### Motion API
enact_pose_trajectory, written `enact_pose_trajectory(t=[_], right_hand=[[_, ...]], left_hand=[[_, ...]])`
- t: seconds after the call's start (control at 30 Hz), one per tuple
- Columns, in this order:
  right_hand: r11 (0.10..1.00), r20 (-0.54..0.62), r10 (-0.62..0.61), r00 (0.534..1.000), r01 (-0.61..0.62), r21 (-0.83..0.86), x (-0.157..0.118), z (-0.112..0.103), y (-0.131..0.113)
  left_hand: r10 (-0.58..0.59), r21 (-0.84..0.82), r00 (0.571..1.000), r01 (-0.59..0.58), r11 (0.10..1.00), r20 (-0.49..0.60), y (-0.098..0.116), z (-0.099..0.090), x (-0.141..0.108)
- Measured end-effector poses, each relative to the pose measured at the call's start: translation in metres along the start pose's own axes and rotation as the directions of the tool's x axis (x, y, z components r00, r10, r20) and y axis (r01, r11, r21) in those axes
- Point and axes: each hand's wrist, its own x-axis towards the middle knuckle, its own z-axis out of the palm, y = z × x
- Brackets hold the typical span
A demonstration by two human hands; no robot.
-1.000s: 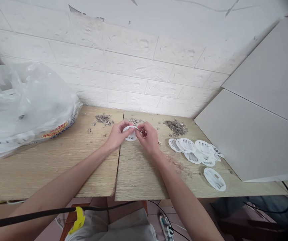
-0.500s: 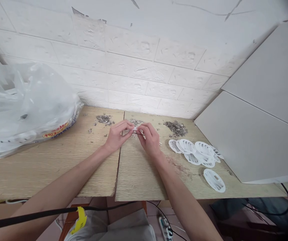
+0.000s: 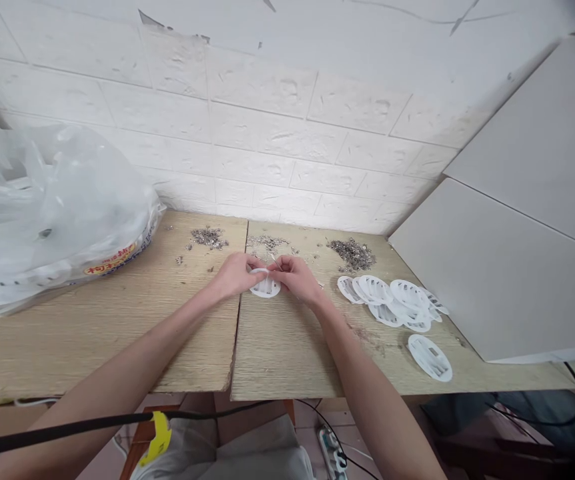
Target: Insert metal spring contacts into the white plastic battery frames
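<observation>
A round white plastic disc (image 3: 265,287) with slots is held over the table, its face turned up toward the camera. My left hand (image 3: 239,272) grips its upper left edge between thumb and fingers. At the disc's upper right edge, my right hand (image 3: 295,275) is closed in a pinch, with a thin tool-like piece showing at its fingertips, too small to identify. Just beyond the hands lies a scattered pile of small metal parts (image 3: 269,243). More metal bits form a pile (image 3: 208,237) to the left and a darker pile (image 3: 352,255) to the right.
Several white discs (image 3: 382,315) overlap at the right, and a single disc (image 3: 430,358) lies nearer the front edge. A large clear plastic bag (image 3: 67,213) fills the left side. White panels (image 3: 522,273) stand at the right. A black cable (image 3: 92,423) crosses below the wooden table (image 3: 167,353).
The disc, seen nearly edge-on before, is now tilted flat toward the camera and lower. Both hands have moved slightly toward the body.
</observation>
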Motion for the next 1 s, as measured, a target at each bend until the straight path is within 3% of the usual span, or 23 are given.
enact_pose_trajectory(t=[0.17, 0.57, 1.0], right_hand=[[0.974, 0.089, 0.189, 0.978, -0.198, 0.108, -0.0027, -0.0014, -0.0007], [0.975, 0.11, 0.205, 0.973, -0.212, 0.06, -0.0027, 0.0007, 0.0001], [0.973, 0.068, 0.223, 0.972, -0.226, 0.036, -0.0042, 0.0034, -0.0045]], left_hand=[[-0.051, 0.048, 0.992, 0.046, 0.998, 0.113, 0.0061, -0.003, -0.003], [-0.012, 0.184, 0.994, -0.008, 0.983, 0.106, 0.0001, 0.0035, 0.0012], [-0.037, 0.162, 0.997, 0.025, 0.986, 0.071, 0.0022, 0.0066, 0.002]])
